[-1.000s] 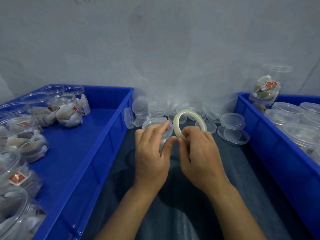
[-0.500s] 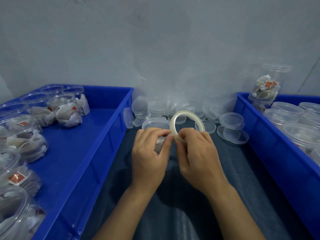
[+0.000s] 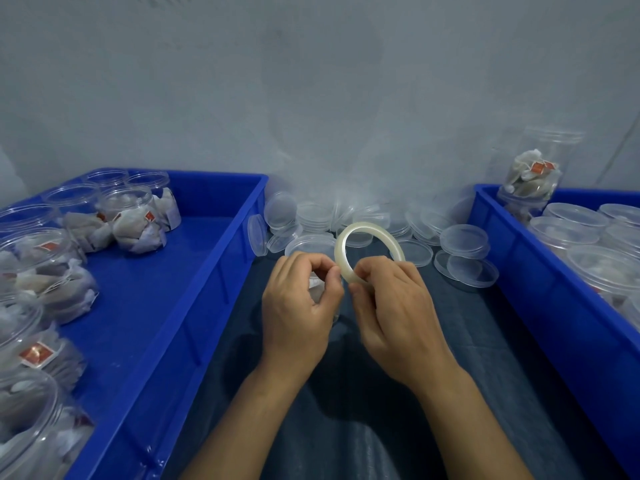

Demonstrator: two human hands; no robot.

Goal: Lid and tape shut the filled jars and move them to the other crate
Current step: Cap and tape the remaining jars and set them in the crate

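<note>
Tape roll [image 3: 349, 247]: pale ring held upright at frame centre, above a clear jar [image 3: 311, 245] mostly hidden behind the hands.
Right hand [image 3: 391, 306]: fingers curled round the roll's lower edge.
Left hand [image 3: 298, 306]: thumb and forefinger pinched at the roll's 9 o'clock; whether they hold a tape end, cannot tell.
Left crate [image 3: 194, 296]: 9 o'clock, open filled jars, cut off by the frame.
Right crate [image 3: 540, 271]: 3 o'clock, lidded jars.
Loose lids [image 3: 464, 237]: 12 o'clock.
Labels: red tags, unreadable.

Small packing workshop: blue crates [image 3: 221, 268] of filled jars [image 3: 135, 216], loose lids [image 3: 464, 237].
</note>
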